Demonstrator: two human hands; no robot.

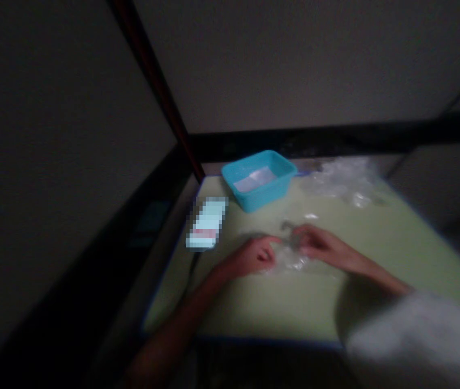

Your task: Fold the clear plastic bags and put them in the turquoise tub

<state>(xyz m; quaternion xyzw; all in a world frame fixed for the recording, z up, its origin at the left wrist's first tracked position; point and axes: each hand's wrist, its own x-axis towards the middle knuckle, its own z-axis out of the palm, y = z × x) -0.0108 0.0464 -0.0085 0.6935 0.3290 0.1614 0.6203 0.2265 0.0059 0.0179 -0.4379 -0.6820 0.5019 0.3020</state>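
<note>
Over the middle of the pale table my left hand [256,255] is closed, its fingers curled at the left edge of a clear plastic bag [294,261]. My right hand [319,243] faces it from the right, closed in a pinch at the top of the bag. A small dark grey curved piece [287,225] shows just beside the right fingertips; blur hides what it is. The bag lies low between both hands, crumpled and shiny.
A turquoise basket [267,195] with white paper-like sheets [256,178] inside stands at the back. A pile of clear plastic bags [347,181] lies at the back right. A pixelated phone-like screen [208,221] with a cable is at the left. Walls border the yellow-green table [270,313].
</note>
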